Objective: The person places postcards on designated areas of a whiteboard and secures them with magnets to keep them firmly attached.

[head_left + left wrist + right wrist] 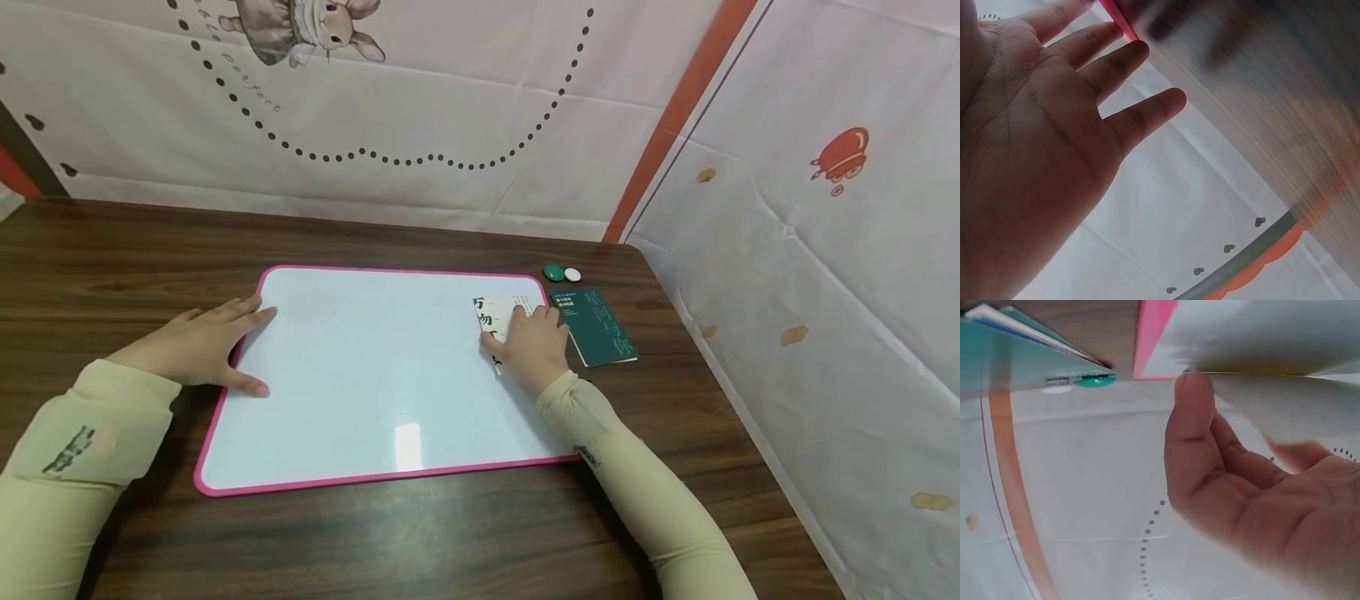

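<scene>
A whiteboard (360, 350) with a pink frame lies flat on the table. My left hand (206, 343) rests at its left edge with fingers and thumb spread; in the left wrist view its fingertips meet the pink frame. Near the board's upper right lies a white card (491, 310) printed with black characters. My right hand (534, 346) grips this card from above, covering much of it. In the right wrist view the card (1297, 409) passes between curled fingers and thumb, one side tilted off the board.
Just right of the board is a dark green booklet (597, 327). Behind it sit a green magnet-like disc (553, 272) and a white one (572, 275). The brown wooden table (322, 542) ends at fabric-covered walls (450, 83) at the back and right.
</scene>
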### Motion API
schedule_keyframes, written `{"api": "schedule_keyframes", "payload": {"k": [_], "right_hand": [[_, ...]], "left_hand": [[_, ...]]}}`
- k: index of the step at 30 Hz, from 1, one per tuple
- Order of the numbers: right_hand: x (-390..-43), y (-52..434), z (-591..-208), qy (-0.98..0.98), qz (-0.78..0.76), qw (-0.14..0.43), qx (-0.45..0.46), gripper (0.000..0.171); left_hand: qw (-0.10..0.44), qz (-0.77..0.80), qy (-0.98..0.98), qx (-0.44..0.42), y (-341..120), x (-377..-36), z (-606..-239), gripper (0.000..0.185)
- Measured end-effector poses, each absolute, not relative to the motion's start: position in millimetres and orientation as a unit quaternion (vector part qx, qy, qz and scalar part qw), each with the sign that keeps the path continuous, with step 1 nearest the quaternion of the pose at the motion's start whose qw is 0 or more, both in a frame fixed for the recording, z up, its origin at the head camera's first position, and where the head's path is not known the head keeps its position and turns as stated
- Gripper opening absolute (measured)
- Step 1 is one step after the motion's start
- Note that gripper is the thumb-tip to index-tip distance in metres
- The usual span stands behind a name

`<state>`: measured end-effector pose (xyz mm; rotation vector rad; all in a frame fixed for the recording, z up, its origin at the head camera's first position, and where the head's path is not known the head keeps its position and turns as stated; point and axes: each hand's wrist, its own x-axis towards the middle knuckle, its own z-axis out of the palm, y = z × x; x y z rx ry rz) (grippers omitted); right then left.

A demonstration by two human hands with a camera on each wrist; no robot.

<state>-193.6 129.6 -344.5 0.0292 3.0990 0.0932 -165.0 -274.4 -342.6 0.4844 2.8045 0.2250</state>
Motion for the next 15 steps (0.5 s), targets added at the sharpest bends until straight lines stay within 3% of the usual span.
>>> {"api": "schedule_keyframes", "payload": {"k": [15], "right_hand": [[-192.2, 125.6, -348.2, 0.999, 0.047, 0.016, 0.005, 0.082]], "left_hand": [[0.142, 0.077, 0.973, 0.164, -274.8, -165.6, -345.1, 0.124]]}}
